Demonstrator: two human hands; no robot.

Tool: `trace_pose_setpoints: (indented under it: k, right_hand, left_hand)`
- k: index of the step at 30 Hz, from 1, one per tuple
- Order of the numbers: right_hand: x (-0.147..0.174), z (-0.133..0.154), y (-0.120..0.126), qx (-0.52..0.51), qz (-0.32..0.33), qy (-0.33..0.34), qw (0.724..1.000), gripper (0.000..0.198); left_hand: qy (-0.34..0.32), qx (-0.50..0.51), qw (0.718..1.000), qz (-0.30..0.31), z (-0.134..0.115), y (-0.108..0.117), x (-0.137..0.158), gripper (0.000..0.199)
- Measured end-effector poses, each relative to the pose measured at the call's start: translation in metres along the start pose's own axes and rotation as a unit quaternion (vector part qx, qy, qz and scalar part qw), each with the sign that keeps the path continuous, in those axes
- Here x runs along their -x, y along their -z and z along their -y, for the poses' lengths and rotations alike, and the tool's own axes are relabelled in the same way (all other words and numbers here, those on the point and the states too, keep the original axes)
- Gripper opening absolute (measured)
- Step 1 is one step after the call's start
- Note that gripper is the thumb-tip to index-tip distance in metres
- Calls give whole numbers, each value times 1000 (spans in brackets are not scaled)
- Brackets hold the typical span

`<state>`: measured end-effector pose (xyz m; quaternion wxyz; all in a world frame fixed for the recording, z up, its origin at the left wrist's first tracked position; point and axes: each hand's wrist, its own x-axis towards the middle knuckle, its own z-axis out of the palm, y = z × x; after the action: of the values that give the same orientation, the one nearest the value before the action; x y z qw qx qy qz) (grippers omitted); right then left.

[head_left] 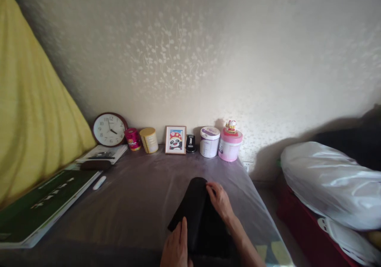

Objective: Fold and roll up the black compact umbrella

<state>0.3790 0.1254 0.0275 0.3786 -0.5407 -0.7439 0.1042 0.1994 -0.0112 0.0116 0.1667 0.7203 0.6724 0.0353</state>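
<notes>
A black, folded sheet-like item (195, 211) lies on the covered table near its front edge; whether it is cloth or a soft case I cannot tell. Its upper end curves over in a rounded fold. My right hand (219, 200) pinches the upper right edge with thumb and fingertips. Lower down, my left hand (176, 244) rests along the left side, its fingers stretched out and lying against the black surface. The left thumb is mostly hidden, and the bottom of the item fades into shadow.
Along the wall stand a clock (109, 129), a pink can (132, 139), a yellow can (149, 141), a panda picture frame (175, 140) and two lidded tubs (209, 143). A green book (44, 203) lies left, beside a yellow curtain (32, 100). A white plastic bag (327, 179) sits right of the table.
</notes>
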Motion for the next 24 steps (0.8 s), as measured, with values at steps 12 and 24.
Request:
trace_pose_setpoints:
  k: [12,24]
  right_hand:
    - [65,-32,42,10,17,-103,994,28]
    - [61,-18,53,-359,-10,-238,902,42]
  left_hand:
    - [10,7,1000,-13,-7,31,8,88]
    - [7,587,799,132,44,87,18,46]
